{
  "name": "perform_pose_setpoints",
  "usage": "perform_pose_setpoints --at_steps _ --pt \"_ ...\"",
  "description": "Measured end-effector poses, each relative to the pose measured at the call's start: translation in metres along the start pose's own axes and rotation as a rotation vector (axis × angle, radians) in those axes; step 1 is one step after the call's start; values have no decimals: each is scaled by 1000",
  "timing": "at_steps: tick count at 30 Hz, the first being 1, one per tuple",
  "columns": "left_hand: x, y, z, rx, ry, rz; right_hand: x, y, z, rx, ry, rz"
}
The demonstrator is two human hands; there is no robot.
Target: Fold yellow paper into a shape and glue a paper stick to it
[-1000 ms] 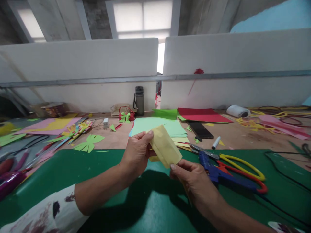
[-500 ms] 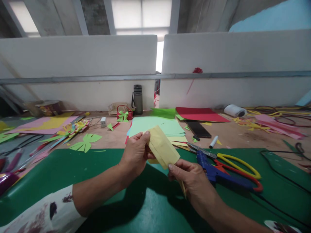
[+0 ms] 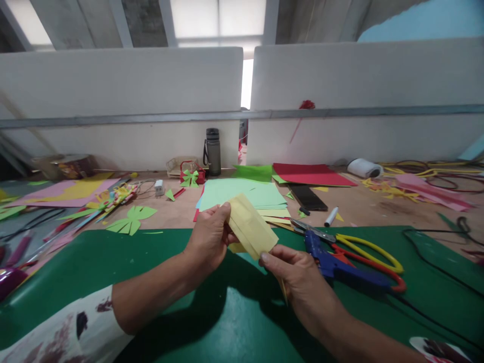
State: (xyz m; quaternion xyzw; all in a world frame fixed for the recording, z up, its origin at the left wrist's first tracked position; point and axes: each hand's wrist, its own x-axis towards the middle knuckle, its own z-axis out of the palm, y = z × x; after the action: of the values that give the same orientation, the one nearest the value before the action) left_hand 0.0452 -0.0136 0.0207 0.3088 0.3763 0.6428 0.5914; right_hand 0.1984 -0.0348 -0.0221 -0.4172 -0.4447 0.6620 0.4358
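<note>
I hold a folded pale yellow paper (image 3: 250,228) above the green mat (image 3: 113,262), tilted down to the right. My left hand (image 3: 209,237) pinches its upper left end with thumb and fingers. My right hand (image 3: 297,280) pinches its lower right corner. Both hands are closed on the paper. A thin yellow strip hangs under my right hand.
A blue glue gun (image 3: 340,262) and yellow and red scissors (image 3: 363,249) lie just right of my right hand. A stack of light green sheets (image 3: 242,194), red paper (image 3: 312,175), a black phone (image 3: 307,197), a dark bottle (image 3: 213,151) and paper scraps crowd the desk behind.
The folded paper and both hands have shifted slightly left and the paper tilts a little flatter. The view has dipped a bit.
</note>
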Motion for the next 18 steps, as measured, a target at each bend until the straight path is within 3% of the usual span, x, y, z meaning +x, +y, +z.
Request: perform_pose_setpoints --at_steps 5,11,15,17,18 --pt "-7 -2 -1 83 -56 -76 -2 -6 2 16 52 27" --pt "-25 -13 2 477 -236 -98 -1 -9 -1 55 13 4" --pt "-29 -11 -2 703 -275 -59 1 -8 -5 28 15 11" --pt "-31 -6 -7 963 -311 77 3 -9 -6 47 10 18" --pt "-31 -3 -10 1109 -337 223 3 -9 -6 69 7 23"
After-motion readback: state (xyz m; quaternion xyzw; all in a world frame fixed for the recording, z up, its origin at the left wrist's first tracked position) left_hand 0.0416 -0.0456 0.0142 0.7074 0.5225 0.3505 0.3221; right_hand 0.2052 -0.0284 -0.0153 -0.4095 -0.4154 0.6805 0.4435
